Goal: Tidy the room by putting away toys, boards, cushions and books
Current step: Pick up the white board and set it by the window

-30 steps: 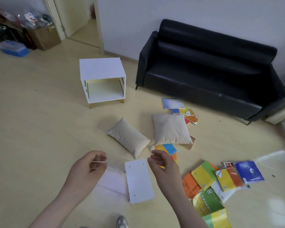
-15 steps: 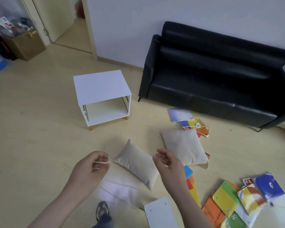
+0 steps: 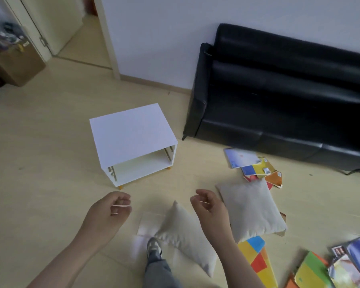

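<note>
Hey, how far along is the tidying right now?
Nothing looks done: the small cushion, big cushion and books lie on the floor. In hand: the left hand pinches thin white sticks; the right hand holds no cushion or book. Left: everything.

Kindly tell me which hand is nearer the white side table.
Left. The left hand is just before the white open-fronted side table; the right hand is farther right, beside the larger beige cushion.

No word or number can be read anywhere. The books near the sofa (image 3: pixel 256 167) and the books at the lower right (image 3: pixel 339 267) carry small stickers and coloured prints on their covers, but all are too blurred to make out.
</note>
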Demonstrator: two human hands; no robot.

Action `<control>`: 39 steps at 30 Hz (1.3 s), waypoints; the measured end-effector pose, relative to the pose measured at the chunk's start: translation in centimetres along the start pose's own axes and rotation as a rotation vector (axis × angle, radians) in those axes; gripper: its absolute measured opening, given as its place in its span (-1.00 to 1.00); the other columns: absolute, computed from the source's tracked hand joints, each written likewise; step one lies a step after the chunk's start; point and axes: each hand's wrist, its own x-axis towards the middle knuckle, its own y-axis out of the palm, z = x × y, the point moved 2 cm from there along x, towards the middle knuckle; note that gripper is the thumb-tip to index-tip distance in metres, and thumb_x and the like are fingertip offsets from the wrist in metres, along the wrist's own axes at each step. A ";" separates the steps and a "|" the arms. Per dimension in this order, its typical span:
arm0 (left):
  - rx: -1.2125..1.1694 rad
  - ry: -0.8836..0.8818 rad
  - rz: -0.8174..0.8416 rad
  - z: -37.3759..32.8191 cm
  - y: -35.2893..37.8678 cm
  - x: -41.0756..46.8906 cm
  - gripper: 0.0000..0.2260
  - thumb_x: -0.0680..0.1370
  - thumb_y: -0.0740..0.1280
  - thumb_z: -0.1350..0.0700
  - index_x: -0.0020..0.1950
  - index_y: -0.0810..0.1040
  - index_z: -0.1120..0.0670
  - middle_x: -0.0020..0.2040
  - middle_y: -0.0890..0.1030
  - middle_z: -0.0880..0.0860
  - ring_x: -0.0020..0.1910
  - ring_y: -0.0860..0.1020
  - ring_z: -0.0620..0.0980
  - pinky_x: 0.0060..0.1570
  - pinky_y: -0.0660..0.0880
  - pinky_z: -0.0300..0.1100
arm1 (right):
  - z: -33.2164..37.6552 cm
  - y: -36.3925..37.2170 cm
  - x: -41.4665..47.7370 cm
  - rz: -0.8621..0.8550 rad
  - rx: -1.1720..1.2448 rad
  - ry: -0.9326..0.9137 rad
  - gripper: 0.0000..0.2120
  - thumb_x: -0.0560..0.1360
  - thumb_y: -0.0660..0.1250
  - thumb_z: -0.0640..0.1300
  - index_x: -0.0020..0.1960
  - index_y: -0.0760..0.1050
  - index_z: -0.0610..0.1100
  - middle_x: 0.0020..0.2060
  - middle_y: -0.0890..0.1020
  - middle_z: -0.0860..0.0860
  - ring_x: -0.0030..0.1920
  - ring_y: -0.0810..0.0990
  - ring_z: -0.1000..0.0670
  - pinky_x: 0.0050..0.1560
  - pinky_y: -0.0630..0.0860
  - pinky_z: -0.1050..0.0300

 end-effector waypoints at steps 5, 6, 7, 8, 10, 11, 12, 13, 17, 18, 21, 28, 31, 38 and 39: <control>0.030 0.014 -0.034 -2.5 -3.1 7.9 -0.81 0.49 0.35 0.32 -0.01 0.57 0.05 -0.05 0.64 -0.04 -0.16 0.60 -0.19 -0.22 0.41 -0.55 | 4.1 2.3 7.6 0.005 -0.019 -0.011 -0.84 0.52 0.36 -0.16 0.09 0.53 -0.04 -0.11 0.62 0.13 -0.21 0.55 0.36 -0.27 0.42 0.50; 0.031 0.007 -0.034 -2.6 -3.7 9.6 -0.80 0.49 0.35 0.31 -0.03 0.57 0.02 -0.05 0.64 -0.05 -0.14 0.59 -0.18 -0.23 0.41 -0.54 | 4.7 3.1 9.0 0.011 -0.016 -0.004 -0.85 0.52 0.36 -0.15 0.09 0.53 -0.04 -0.11 0.61 0.14 -0.22 0.54 0.36 -0.29 0.42 0.49; 0.038 0.000 -0.028 -2.7 -4.2 11.0 -0.79 0.49 0.35 0.30 -0.04 0.56 -0.02 -0.05 0.63 -0.06 -0.12 0.59 -0.17 -0.24 0.41 -0.53 | 5.2 3.7 10.0 0.013 -0.015 0.002 -0.85 0.52 0.35 -0.14 0.09 0.53 -0.03 -0.12 0.61 0.14 -0.22 0.54 0.36 -0.30 0.41 0.49; 0.043 0.000 -0.022 -2.9 -4.5 12.0 -0.78 0.49 0.36 0.29 -0.06 0.55 -0.04 -0.05 0.63 -0.08 -0.11 0.59 -0.17 -0.25 0.42 -0.51 | 5.6 4.2 10.5 0.014 -0.011 0.001 -0.85 0.52 0.35 -0.13 0.08 0.53 -0.02 -0.13 0.62 0.13 -0.23 0.54 0.35 -0.30 0.41 0.49; 0.061 0.005 -0.003 -3.2 -5.4 14.7 -0.80 0.50 0.36 0.27 -0.04 0.55 -0.05 -0.04 0.63 -0.09 -0.10 0.58 -0.19 -0.26 0.41 -0.46 | 6.4 5.6 12.3 -0.002 -0.009 0.013 -0.85 0.52 0.36 -0.13 0.08 0.54 -0.02 -0.13 0.62 0.11 -0.23 0.55 0.33 -0.27 0.42 0.47; 0.068 0.006 0.010 -3.3 -5.9 16.0 -0.81 0.50 0.36 0.27 -0.03 0.56 -0.03 -0.04 0.63 -0.09 -0.10 0.59 -0.19 -0.26 0.41 -0.46 | 6.6 6.3 13.1 -0.015 -0.003 0.026 -0.85 0.51 0.37 -0.13 0.08 0.55 -0.02 -0.14 0.63 0.10 -0.24 0.56 0.30 -0.25 0.43 0.45; 0.073 0.012 0.015 -3.5 -6.3 17.4 -0.81 0.50 0.36 0.26 -0.01 0.56 -0.02 -0.03 0.63 -0.09 -0.10 0.58 -0.20 -0.26 0.41 -0.47 | 6.8 7.0 13.7 -0.025 0.012 0.041 -0.84 0.51 0.37 -0.13 0.09 0.55 -0.03 -0.14 0.63 0.09 -0.24 0.57 0.27 -0.23 0.46 0.41; 0.080 0.016 0.026 -3.7 -6.6 18.6 -0.82 0.50 0.36 0.26 0.01 0.57 -0.01 -0.03 0.63 -0.09 -0.09 0.58 -0.21 -0.26 0.41 -0.48 | 7.1 7.6 14.3 -0.035 0.023 0.062 -0.84 0.51 0.37 -0.12 0.09 0.56 -0.04 -0.14 0.63 0.09 -0.24 0.58 0.22 -0.18 0.49 0.34; 0.135 0.029 0.103 -3.5 -8.8 24.5 -0.80 0.51 0.34 0.26 0.08 0.57 0.04 0.00 0.62 -0.09 -0.10 0.57 -0.22 -0.31 0.40 -0.44 | 7.8 10.9 16.7 -0.109 0.057 0.144 -0.85 0.51 0.36 -0.12 0.08 0.55 -0.04 -0.14 0.62 0.08 -0.17 0.60 0.09 -0.08 0.53 0.16; 0.145 0.046 0.133 -3.4 -9.7 26.5 -0.81 0.51 0.34 0.25 0.08 0.56 0.05 0.00 0.62 -0.09 -0.11 0.57 -0.21 -0.33 0.41 -0.44 | 8.2 12.1 17.3 -0.146 0.069 0.164 -0.86 0.51 0.36 -0.13 0.07 0.54 -0.04 -0.13 0.61 0.07 -0.15 0.60 0.08 -0.08 0.52 0.18; 0.219 0.078 0.219 -3.6 -12.7 31.8 -0.82 0.51 0.35 0.23 0.08 0.56 0.04 0.00 0.62 -0.09 -0.11 0.56 -0.21 -0.24 0.39 -0.40 | 9.6 15.5 18.5 -0.241 0.102 0.242 -0.85 0.52 0.36 -0.13 0.09 0.55 -0.06 -0.13 0.61 0.09 -0.10 0.61 0.03 -0.04 0.53 0.13; 0.379 0.181 0.416 -5.0 -16.3 42.9 -0.83 0.51 0.35 0.18 0.09 0.55 0.04 0.02 0.61 -0.06 -0.09 0.57 -0.19 -0.21 0.38 -0.36 | 11.2 22.3 19.7 -0.404 0.234 0.438 -0.82 0.52 0.35 -0.08 0.11 0.54 -0.06 -0.11 0.62 0.03 -0.04 0.60 -0.02 0.09 0.57 -0.06; 0.427 0.222 0.470 -5.2 -15.5 46.5 -0.82 0.52 0.34 0.17 0.11 0.54 0.06 0.05 0.60 -0.03 -0.04 0.57 -0.10 -0.19 0.40 -0.32 | 10.6 23.9 20.9 -0.445 0.294 0.513 -0.81 0.51 0.36 -0.04 0.09 0.52 -0.06 -0.07 0.62 -0.02 -0.08 0.61 -0.04 0.08 0.57 -0.08; 0.499 0.207 0.509 -3.7 -12.7 52.9 -0.79 0.53 0.33 0.17 0.16 0.52 0.09 0.08 0.57 -0.01 -0.01 0.55 -0.06 -0.08 0.37 -0.21 | 7.1 26.7 26.9 -0.409 0.341 0.633 -0.75 0.50 0.35 0.01 0.11 0.51 -0.09 -0.06 0.62 -0.02 -0.02 0.62 -0.07 0.13 0.56 -0.12; 0.504 0.201 0.512 -3.2 -12.3 53.9 -0.79 0.53 0.33 0.17 0.16 0.52 0.09 0.08 0.57 -0.01 -0.01 0.55 -0.06 -0.07 0.37 -0.21 | 6.5 27.1 27.7 -0.405 0.338 0.650 -0.74 0.50 0.35 0.03 0.11 0.51 -0.09 -0.05 0.62 -0.02 -0.01 0.62 -0.07 0.13 0.56 -0.12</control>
